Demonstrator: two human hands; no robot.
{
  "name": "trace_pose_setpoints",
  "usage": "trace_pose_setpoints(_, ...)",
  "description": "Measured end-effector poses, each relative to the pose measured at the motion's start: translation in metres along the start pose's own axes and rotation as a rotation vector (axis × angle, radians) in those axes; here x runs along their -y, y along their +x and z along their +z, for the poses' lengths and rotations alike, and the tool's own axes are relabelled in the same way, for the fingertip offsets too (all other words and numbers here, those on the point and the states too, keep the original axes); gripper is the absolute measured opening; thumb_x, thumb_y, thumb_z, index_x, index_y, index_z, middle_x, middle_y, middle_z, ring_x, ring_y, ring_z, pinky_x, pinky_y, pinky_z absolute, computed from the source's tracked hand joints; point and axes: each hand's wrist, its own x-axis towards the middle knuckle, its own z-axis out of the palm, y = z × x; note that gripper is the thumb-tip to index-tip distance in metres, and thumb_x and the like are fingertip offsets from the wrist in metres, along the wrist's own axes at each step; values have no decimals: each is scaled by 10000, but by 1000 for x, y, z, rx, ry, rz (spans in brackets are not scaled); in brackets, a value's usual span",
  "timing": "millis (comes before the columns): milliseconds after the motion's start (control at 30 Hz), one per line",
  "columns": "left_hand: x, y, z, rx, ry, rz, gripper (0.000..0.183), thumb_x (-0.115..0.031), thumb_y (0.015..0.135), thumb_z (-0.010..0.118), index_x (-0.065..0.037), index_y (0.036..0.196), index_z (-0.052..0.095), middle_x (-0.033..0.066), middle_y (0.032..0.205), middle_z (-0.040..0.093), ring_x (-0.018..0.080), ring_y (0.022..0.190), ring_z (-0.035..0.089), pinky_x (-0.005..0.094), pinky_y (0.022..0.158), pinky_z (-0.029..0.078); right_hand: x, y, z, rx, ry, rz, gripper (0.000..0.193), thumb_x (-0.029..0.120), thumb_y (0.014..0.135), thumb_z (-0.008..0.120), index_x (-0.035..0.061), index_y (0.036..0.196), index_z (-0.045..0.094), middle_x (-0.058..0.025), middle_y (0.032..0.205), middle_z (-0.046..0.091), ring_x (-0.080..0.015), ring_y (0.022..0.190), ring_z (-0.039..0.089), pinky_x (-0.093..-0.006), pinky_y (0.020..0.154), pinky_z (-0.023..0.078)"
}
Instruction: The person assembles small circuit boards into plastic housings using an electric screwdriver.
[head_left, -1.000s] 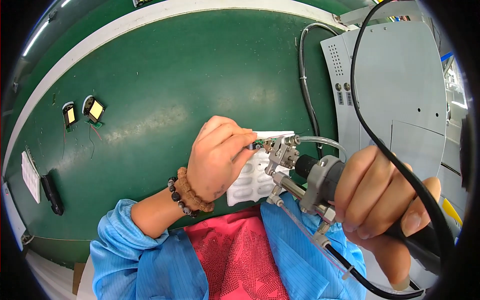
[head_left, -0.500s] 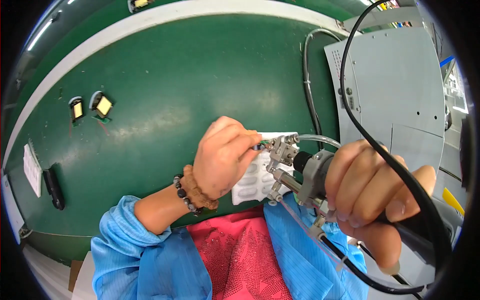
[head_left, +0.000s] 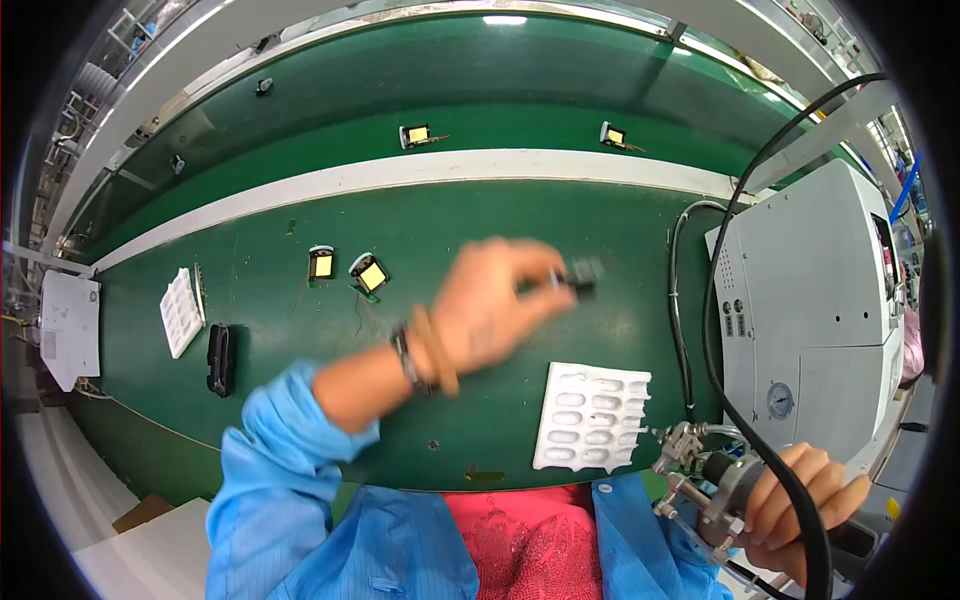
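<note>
Over the green bench, my left hand (head_left: 500,305), blurred by motion, pinches a small black part (head_left: 578,280) with a bit of green on it, too smeared to make out fully. At lower right, my right hand (head_left: 805,500) is wrapped round a hand-held power screwdriver (head_left: 715,490) with a metal head and clear hoses. The tool's tip is beside a white moulded tray (head_left: 592,415) with oval hollows. To the left of my left hand lie two black parts with yellow squares, one (head_left: 321,264) upright and the other (head_left: 370,273) tilted, with green pieces and thin wires.
A grey machine box (head_left: 800,310) with a gauge stands at right, with a black cable (head_left: 705,300) and hose beside it. Beyond a white rail (head_left: 480,165), similar parts (head_left: 415,136) sit on a green strip. At left are another white tray (head_left: 180,315) and a black case (head_left: 221,360).
My left hand has moved away from the screwdriver's tip, forward over the bench, carrying the small part. My right hand and the screwdriver have drawn back to the lower right. The view has tilted up.
</note>
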Motion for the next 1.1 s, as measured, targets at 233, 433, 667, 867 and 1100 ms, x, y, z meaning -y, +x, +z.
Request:
trace_pose_setpoints(233, 111, 74, -147, -439, 761, 107, 294, -222, 846, 665, -24, 1063, 665, 161, 1051, 680, 345, 1005, 627, 399, 889, 495, -9, -11, 16, -85, -26, 23, 440, 121, 692, 826, 56, 877, 432, -32, 552, 551, -130, 402, 546, -231, 401, 492)
trace_pose_setpoints(433, 140, 68, -175, -216, 880, 32, 340, -147, 809, 694, -55, 1133, 648, 175, 1108, 660, 376, 991, 619, 397, 891, 496, -9, -26, 11, -120, -39, -47, 436, 180, 734, 837, 53, 862, 441, -34, 564, 546, -125, 420, 546, -231, 403, 488)
trace_pose_setpoints(667, 123, 68, -149, -484, 527, -35, 282, -83, 834, 696, -13, 1105, 657, 180, 965, 702, 246, 855, 690, 322, 786, 527, -12, -21, 7, -13, 33, 5, 435, 223, 749, 839, 49, 867, 458, -25, 562, 540, -122, 423, 539, -226, 408, 484)
trace_pose_setpoints(867, -11, -16, -14, 68, 330, 124, 238, -6, 817, 694, 4, 1053, 666, 137, 1018, 692, 226, 943, 660, 315, 846, 505, -31, -17, 5, -67, -18, -14, 440, 308, 790, 794, 34, 940, 485, -41, 613, 560, -120, 483, 558, -230, 439, 490)
trace_pose_setpoints(1100, -6, -51, 70, 119, 207, 308, 268, 5, 751, 721, -11, 1016, 683, 128, 1019, 693, 295, 933, 645, 371, 817, 520, -21, -13, 9, 58, 1, 54, 445, 338, 801, 774, 48, 969, 482, -47, 649, 572, -119, 502, 564, -236, 451, 490)
